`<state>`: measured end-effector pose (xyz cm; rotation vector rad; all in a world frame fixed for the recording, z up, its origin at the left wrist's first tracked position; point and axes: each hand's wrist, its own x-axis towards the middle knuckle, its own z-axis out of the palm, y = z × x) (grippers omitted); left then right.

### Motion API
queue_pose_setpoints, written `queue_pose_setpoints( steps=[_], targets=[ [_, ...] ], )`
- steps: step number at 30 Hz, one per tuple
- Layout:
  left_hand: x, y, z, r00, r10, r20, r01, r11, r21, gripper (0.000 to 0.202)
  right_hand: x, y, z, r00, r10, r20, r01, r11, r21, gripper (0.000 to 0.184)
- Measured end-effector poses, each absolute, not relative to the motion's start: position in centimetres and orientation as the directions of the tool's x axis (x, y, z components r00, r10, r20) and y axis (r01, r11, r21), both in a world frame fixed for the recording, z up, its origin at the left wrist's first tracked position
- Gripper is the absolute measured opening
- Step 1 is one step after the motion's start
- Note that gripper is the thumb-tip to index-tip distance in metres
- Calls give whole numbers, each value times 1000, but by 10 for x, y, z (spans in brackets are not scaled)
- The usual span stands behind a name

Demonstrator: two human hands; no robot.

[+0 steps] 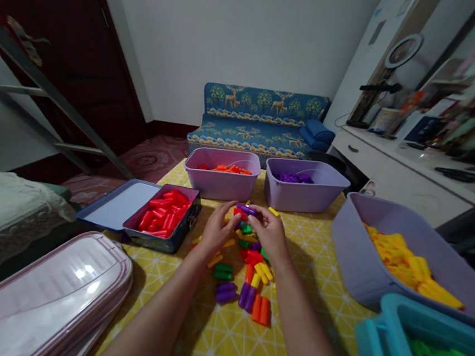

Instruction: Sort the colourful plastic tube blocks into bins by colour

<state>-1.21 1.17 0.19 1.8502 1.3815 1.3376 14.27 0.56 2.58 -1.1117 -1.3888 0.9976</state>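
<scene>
A loose pile of small plastic pegs (248, 280) in red, yellow, green, purple and orange lies on the yellow patterned tablecloth (222, 339). My right hand (272, 234) pinches a purple peg (246, 208) just above the pile. My left hand (215, 232) is beside it, fingers curled toward the same purple peg, touching its left end. Both hands hover over the far side of the pile.
A tin box (162, 218) of red pegs with its lid open sits left. Two lilac bins (221, 183) (303, 193) at the back hold orange and purple pegs. A lilac bin (351, 256) of yellow and a teal bin (377, 337) of green stand right. A pink case (41, 293) lies front left.
</scene>
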Motion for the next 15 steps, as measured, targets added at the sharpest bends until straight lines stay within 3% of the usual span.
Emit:
queue_pose_setpoints(
  steps=[3, 6, 10, 15],
  targets=[
    [-12, 8, -7, 191, 900, 393, 676, -411, 612, 46, 149, 7, 33, 55, 974, 221, 49, 219, -975, 35],
    [-11, 6, -13, 289, 908, 302, 769, -409, 491, 43, 154, 12, 47, 220, 946, 240, -35, 254, -967, 43],
    [-12, 5, -11, 294, 917, 269, 783, -392, 483, 42, 160, 32, 67, 440, 855, 274, -122, 359, -925, 64],
    [-12, 6, -9, 278, 927, 250, 796, -368, 480, 44, 164, 60, 82, 521, 831, 196, -193, 338, -921, 80]
  ],
)
